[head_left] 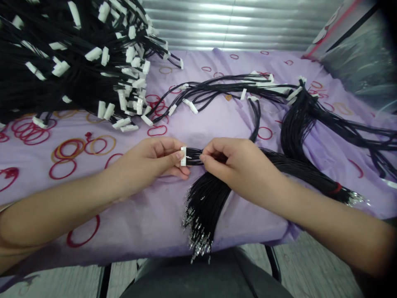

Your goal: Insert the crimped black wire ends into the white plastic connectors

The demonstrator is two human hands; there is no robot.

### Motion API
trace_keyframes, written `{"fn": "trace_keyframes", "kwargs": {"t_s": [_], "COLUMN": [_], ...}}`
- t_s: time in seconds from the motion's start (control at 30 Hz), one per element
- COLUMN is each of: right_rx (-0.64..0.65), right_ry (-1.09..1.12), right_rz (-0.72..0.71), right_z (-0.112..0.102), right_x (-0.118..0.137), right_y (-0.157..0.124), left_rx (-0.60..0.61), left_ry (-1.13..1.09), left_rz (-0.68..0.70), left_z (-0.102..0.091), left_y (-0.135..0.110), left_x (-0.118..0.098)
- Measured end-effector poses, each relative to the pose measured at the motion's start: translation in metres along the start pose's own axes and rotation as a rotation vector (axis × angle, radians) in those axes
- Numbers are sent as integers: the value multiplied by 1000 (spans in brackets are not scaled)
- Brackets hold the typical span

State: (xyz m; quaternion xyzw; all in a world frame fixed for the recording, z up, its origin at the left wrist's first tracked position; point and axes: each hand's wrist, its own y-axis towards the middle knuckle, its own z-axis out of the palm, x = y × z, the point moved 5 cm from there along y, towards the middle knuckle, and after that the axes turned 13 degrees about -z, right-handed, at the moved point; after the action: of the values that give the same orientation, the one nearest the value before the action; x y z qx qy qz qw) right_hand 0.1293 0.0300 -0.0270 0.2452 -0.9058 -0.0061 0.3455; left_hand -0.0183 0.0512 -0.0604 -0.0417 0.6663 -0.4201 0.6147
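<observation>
In the middle of the view, my left hand (159, 159) grips a white connector housing (183, 157) between thumb and fingers. Several black wires (194, 151) run out of its right side. My right hand (237, 159) pinches a thin wire close by; a small bright metal tip (188, 157) shows just right of the housing. Below that hand, a loose bundle of black wires (207, 194) fans toward the table's front edge, silvery terminals at its ends. Another wire bundle (297, 167), tied with a red band (336, 188), lies to the right.
A big heap of black cables with white connectors (62, 68) fills the back left. Red and yellow rubber bands (63, 151) are scattered over the purple tablecloth (204, 124). More cables (297, 120) lie at the back right, near a clear plastic bag (362, 70).
</observation>
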Motion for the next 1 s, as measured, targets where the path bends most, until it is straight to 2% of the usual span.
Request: {"fn": "trace_keyframes", "kwargs": {"t_s": [0.2,0.57,1.0], "right_rx": [12,63,-1], "right_ry": [27,89,-2], "right_rz": [15,1,-12], "right_z": [5,2,5], "right_x": [-3,-2,-1], "right_y": [3,1,2], "left_rx": [3,-4,8], "left_ry": [28,38,15], "left_rz": [18,-8,4], "left_z": [0,0,-2], "left_y": [1,1,2], "left_x": [-2,-2,1]}}
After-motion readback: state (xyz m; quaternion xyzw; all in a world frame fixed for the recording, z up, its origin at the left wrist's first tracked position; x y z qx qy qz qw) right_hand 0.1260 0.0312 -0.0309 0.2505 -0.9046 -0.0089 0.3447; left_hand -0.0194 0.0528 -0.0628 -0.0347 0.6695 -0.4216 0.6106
